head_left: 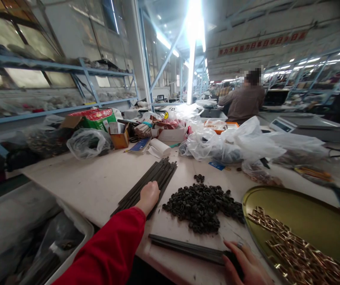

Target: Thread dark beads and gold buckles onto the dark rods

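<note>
My left hand (149,194), at the end of a red sleeve, is closed at a pile of long, dark flat strips (142,180); its fingertips are hidden. Near the table's front edge, my right hand (245,259) has its thumb and fingers around the right end of a smaller bundle of dark strips (188,248). Part of that end is covered by the hand. Between and beyond the hands lies a heap of small black rings (201,204). To the right, an oval gold-coloured tray (312,206) holds many shiny, bent metal pieces (300,247).
Clear plastic bags (220,142), a notebook (140,145) and a paper roll (159,147) line the back of the white table (77,174). A scale (309,126) stands at right. Below left is a plastic bin (83,227). A person (244,101) is farther back.
</note>
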Demonstrator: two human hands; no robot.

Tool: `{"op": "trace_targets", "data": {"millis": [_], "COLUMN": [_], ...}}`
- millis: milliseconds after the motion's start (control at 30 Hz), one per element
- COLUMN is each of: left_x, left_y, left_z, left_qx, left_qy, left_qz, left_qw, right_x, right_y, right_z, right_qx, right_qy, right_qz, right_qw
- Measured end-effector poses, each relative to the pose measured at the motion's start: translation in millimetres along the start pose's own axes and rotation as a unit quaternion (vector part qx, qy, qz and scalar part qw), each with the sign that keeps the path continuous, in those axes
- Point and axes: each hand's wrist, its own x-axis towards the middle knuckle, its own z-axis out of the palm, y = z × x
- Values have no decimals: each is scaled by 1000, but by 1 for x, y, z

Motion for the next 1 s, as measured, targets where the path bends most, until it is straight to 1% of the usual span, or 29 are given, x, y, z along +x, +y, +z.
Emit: {"op": "trace_targets", "data": {"millis": [133, 233, 300, 367, 433, 500, 533, 567, 600, 667, 733, 767, 800, 833, 867, 900, 933, 967, 1000], "left_x": [-6, -16, -31, -55, -88, -124, -141, -155, -167, -182, -187, -187, -185, -182, -179, -175, -171, -167, -164], "left_y": [-1, -1, 1, 4, 9, 15, 19, 23, 29, 41, 54, 59, 64, 67, 69, 70, 71, 70, 70], "left_z": [-5, -18, -28, -35, -36, -34, -32, -31, -30, -30, -32, -32, -33, -33, -33, -34, -34, -34, -33], "left_qx": [-27, -55, -80, -107, -128, -137, -143, -162, -187, -247, -297, -320, -345, -375, -412, -453, -495, -534, -566], "left_qy": [17, 47, 75, 83, 63, 25, -4, -54, -97, -165, -200, -222, -261, -315, -376, -432, -471, -492, -498], "left_qz": [9, 29, 64, 122, 187, 241, 267, 293, 305, 321, 311, 293, 266, 231, 192, 151, 113, 83, 61], "left_qw": [999, 997, 992, 983, 972, 960, 953, 941, 929, 899, 880, 873, 862, 840, 808, 766, 721, 683, 654], "right_x": [5, 6, 7, 9, 12, 18, 21, 24, 26, 28, 29, 30, 32, 36, 41, 47, 55, 64, 74], "right_y": [-14, -23, -28, -32, -36, -41, -43, -46, -50, -58, -65, -66, -65, -61, -54, -45, -34, -22, -11], "right_z": [-6, -13, -23, -36, -52, -68, -73, -78, -80, -81, -77, -75, -73, -72, -71, -70, -70, -68, -66], "right_qx": [39, 86, 125, 183, 276, 391, 429, 450, 457, 446, 451, 461, 466, 456, 417, 348, 244, 119, 75], "right_qy": [7, 30, 68, 105, 120, 104, 88, 69, 49, -2, -72, -108, -135, -147, -147, -129, -111, -107, -106], "right_qz": [69, 114, 136, 176, 236, 280, 289, 296, 299, 294, 276, 264, 252, 238, 220, 203, 177, 146, 142], "right_qw": [997, 989, 980, 961, 924, 870, 851, 840, 837, 845, 846, 840, 837, 845, 869, 906, 947, 976, 981]}}
